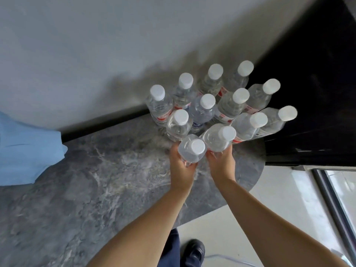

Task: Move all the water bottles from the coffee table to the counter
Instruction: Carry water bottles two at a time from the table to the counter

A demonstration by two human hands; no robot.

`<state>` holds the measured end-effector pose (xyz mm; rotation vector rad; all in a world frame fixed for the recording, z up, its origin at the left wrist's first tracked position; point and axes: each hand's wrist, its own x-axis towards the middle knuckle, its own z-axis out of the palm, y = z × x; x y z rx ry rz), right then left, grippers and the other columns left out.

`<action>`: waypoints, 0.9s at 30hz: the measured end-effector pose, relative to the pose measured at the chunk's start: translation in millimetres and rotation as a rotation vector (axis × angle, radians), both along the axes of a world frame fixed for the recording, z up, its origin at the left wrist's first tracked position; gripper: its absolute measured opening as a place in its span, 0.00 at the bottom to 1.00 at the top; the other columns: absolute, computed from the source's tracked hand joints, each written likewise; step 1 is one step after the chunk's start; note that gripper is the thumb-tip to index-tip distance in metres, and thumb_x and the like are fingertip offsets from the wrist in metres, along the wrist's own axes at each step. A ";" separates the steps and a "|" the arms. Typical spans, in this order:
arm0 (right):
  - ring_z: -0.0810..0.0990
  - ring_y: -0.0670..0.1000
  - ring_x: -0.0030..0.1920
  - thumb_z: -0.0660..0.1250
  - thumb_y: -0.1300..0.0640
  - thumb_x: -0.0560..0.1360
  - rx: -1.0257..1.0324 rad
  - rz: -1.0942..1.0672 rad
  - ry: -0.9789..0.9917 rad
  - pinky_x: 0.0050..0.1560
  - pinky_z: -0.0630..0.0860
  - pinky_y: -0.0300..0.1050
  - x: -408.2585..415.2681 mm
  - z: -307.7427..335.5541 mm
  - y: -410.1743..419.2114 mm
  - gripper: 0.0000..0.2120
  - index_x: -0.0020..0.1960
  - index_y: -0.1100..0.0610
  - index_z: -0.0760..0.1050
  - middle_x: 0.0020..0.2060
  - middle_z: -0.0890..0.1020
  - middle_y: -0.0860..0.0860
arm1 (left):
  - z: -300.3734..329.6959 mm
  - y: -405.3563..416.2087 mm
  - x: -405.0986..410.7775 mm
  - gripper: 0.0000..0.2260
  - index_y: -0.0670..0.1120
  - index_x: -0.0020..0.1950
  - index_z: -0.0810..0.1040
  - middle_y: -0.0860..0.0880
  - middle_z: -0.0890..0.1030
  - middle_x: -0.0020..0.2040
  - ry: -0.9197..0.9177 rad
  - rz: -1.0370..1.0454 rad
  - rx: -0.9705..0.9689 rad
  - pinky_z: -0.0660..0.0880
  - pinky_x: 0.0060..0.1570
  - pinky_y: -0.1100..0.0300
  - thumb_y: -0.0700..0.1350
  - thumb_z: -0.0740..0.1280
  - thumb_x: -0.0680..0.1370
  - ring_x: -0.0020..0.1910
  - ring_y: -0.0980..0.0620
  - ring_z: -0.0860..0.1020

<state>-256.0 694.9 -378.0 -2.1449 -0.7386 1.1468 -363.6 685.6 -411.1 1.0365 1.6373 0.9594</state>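
Setting two more water bottles down at the near edge of the cluster on the grey marble counter (96, 180) — left hand (181, 166) wrapped around one bottle (190, 149), right hand (221, 160) around another (217, 137). Ten others (204, 110) already standing upright, tightly packed near the wall (77, 45) — little room left beside the black appliance (312, 83), blue cloth (28, 149) well apart; coffee table out of view, so remaining count unknown

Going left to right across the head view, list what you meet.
blue cloth → grey marble counter → left hand gripping a bottle → right hand gripping another bottle → black appliance
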 end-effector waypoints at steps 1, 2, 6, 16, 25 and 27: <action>0.75 0.52 0.66 0.69 0.57 0.76 -0.006 0.030 0.003 0.58 0.69 0.42 1.7 1.1 0.7 0.32 0.75 0.49 0.59 0.65 0.77 0.50 | 0.1 1.6 0.4 0.28 0.37 0.65 0.70 0.42 0.77 0.60 -0.003 -0.013 -0.009 0.72 0.59 0.70 0.39 0.77 0.68 0.57 0.66 0.75; 0.75 0.51 0.66 0.69 0.57 0.76 -0.009 0.057 0.005 0.59 0.69 0.41 3.0 2.8 1.9 0.32 0.76 0.49 0.59 0.66 0.76 0.50 | 0.2 3.7 0.4 0.28 0.37 0.65 0.70 0.41 0.77 0.60 -0.005 -0.025 -0.020 0.71 0.59 0.71 0.38 0.77 0.68 0.58 0.61 0.76; 0.74 0.53 0.68 0.69 0.55 0.76 -0.035 0.101 -0.004 0.65 0.72 0.49 5.4 8.6 6.5 0.33 0.76 0.49 0.58 0.68 0.75 0.50 | 5.0 8.7 -4.7 0.30 0.39 0.66 0.70 0.42 0.77 0.61 0.002 -0.085 -0.064 0.71 0.60 0.70 0.41 0.78 0.68 0.60 0.51 0.76; 0.72 0.50 0.70 0.68 0.57 0.77 -0.012 0.153 0.016 0.64 0.73 0.46 13.4 47.2 -23.5 0.30 0.75 0.53 0.60 0.71 0.70 0.50 | 39.0 -4.7 -18.5 0.40 0.39 0.74 0.61 0.41 0.69 0.70 0.137 -0.211 -0.173 0.63 0.68 0.62 0.42 0.78 0.68 0.71 0.46 0.68; 0.78 0.53 0.62 0.66 0.61 0.76 0.019 0.303 -0.145 0.57 0.75 0.47 31.2 126.2 -65.1 0.22 0.69 0.58 0.68 0.65 0.77 0.54 | 135.1 -44.1 -30.6 0.33 0.44 0.74 0.61 0.43 0.71 0.69 0.192 -0.290 -0.320 0.68 0.59 0.60 0.46 0.73 0.74 0.67 0.46 0.71; 0.79 0.54 0.60 0.66 0.61 0.76 0.031 0.404 -0.219 0.58 0.74 0.45 33.9 155.3 -76.3 0.20 0.67 0.58 0.71 0.62 0.78 0.54 | 165.8 -60.2 -36.7 0.31 0.46 0.74 0.61 0.43 0.72 0.69 0.211 -0.390 -0.379 0.69 0.58 0.58 0.48 0.71 0.76 0.66 0.45 0.73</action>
